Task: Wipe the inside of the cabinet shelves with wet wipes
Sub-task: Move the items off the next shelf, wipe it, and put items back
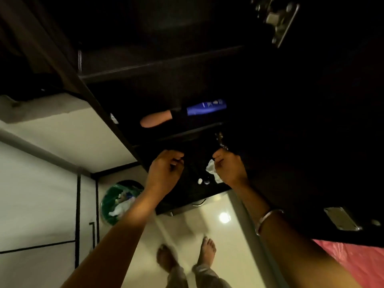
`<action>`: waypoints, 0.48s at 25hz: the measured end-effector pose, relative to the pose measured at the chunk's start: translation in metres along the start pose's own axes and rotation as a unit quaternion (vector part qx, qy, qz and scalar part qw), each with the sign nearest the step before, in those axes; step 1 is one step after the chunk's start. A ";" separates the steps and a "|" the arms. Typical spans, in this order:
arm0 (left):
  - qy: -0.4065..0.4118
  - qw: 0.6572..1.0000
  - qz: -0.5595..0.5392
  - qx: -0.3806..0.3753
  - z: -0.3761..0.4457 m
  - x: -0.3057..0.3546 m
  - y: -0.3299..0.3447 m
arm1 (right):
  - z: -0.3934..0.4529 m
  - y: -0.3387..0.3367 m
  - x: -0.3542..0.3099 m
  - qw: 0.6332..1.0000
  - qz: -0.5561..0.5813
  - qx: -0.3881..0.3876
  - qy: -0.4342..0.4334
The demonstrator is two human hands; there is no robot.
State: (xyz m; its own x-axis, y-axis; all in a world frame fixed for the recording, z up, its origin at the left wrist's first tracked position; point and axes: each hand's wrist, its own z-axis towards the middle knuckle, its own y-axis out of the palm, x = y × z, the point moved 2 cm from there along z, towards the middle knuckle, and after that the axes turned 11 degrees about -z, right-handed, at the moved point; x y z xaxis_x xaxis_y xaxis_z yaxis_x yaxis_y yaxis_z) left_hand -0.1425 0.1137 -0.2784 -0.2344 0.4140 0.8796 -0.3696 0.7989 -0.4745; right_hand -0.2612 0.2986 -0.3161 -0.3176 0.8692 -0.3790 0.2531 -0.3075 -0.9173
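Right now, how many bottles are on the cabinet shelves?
2. A blue bottle and a pink bottle lie on their sides, end to end, on the shelf above the hands. The dark interior may hide more.

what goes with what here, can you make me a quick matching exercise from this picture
Things:
1. wet wipe
2. blue bottle
3. green bin
4. bangle

Places:
A. on the right forearm
B. on the floor by the cabinet
C. gripped in the right hand
D. lying on a cabinet shelf

Pairs: 1-C, 2-D, 3-B, 4-A
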 end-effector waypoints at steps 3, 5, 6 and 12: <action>-0.040 0.997 0.034 -0.055 0.001 -0.048 0.039 | -0.003 0.058 0.031 0.994 -0.054 -0.096 0.018; -0.069 0.992 0.055 -0.089 0.001 -0.073 0.059 | -0.005 0.082 0.044 0.993 -0.017 -0.112 0.028; -0.083 0.989 0.063 -0.102 0.002 -0.086 0.069 | -0.005 0.093 0.049 0.993 -0.010 -0.116 0.028; -0.089 0.983 0.088 -0.134 0.006 -0.125 0.121 | 0.002 0.138 0.061 0.996 -0.010 -0.086 0.007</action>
State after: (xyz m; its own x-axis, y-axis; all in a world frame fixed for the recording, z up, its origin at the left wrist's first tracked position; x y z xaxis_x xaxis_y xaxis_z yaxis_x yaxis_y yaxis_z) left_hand -0.1639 0.1562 -0.4459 -0.4367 0.4920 0.7532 -0.0650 0.8178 -0.5719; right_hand -0.2473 0.3089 -0.4662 -0.3118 0.8799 -0.3585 0.4010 -0.2202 -0.8892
